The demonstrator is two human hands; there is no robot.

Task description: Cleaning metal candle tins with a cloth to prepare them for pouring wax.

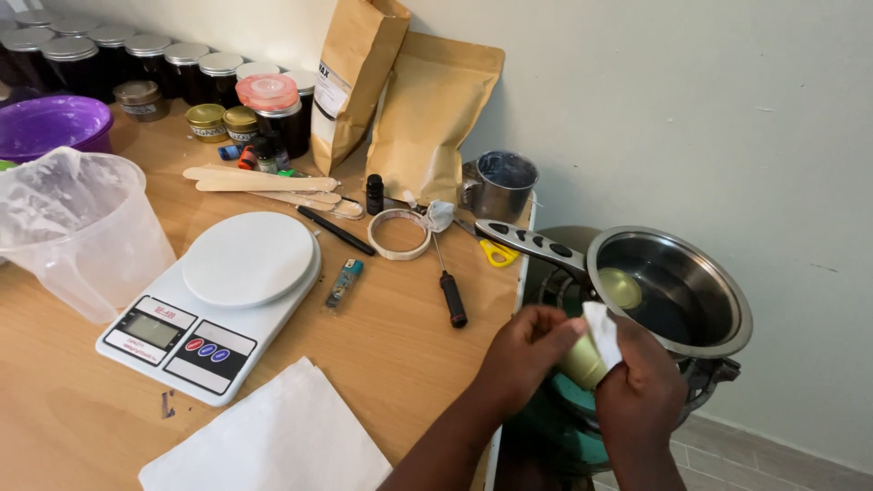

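My left hand (526, 350) grips a small pale yellow-green cup (583, 362) from the left, just off the table's right edge. My right hand (641, 386) presses a white piece of tissue (602, 332) against the cup's rim. Both hands hover in front of a steel saucepan (718, 341) with a long handle (532, 244), which sits on a burner and holds dark liquid with a pale round object (621, 287) in it.
On the wooden table (391, 341) stand a white kitchen scale (216, 302), a clear plastic jug (80, 227), white paper (273, 441), a screwdriver (447, 284), a tape roll (399, 234), a lighter (345, 283), wooden sticks (259, 181), a metal cup (500, 185), two brown paper bags (427, 114) and several dark jars (136, 55).
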